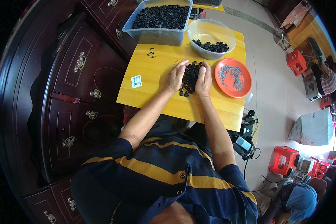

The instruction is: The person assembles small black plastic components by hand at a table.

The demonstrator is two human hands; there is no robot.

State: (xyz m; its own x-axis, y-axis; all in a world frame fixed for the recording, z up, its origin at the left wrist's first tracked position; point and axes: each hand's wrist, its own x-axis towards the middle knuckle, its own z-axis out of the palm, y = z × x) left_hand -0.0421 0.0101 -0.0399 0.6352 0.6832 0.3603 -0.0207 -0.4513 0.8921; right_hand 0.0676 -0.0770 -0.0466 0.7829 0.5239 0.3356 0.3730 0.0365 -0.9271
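Observation:
A heap of small black oval parts [190,75] lies on the yellow table [153,98] between my two hands. My left hand [176,77] cups the heap from the left, and my right hand [203,80] curves around it from the right. The fingertips at the far side are partly hidden. Several loose black parts have spread toward me, below the palms. Just right of my right hand sits an orange-red plate [220,83] holding many small grey metal pieces. Beyond the heap stands a clear round bowl [192,33], with more black parts at its bottom.
A large clear tub [155,37] full of black parts stands at the table's far left. A white printed card [136,81] and a few tiny black pieces [151,54] lie on the left. Dark wooden drawers [78,84] flank the table. Other people sit by red stools [283,160] at right.

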